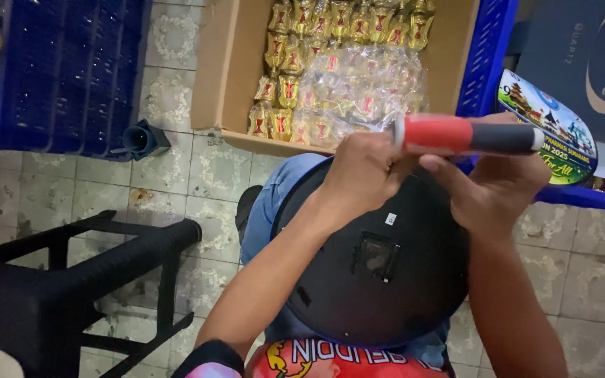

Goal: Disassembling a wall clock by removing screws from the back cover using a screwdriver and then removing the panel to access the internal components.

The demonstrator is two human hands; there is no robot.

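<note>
A round black plastic disc (379, 273) with a square recess in its middle lies on my lap, back side up. My left hand (362, 171) presses on its upper edge with the fingers curled. My right hand (488, 185) grips a tool with a red and black handle (467, 136), held level above the disc's top rim. Whatever the tool's tip touches is hidden behind my left hand.
A cardboard box (222, 70) of small gold and red wrapped items stands on the tiled floor ahead. Blue plastic crates sit at the left (71, 70) and right (488, 49). A black stool (71, 280) stands at my left. A printed round clock face (547, 126) leans at the right.
</note>
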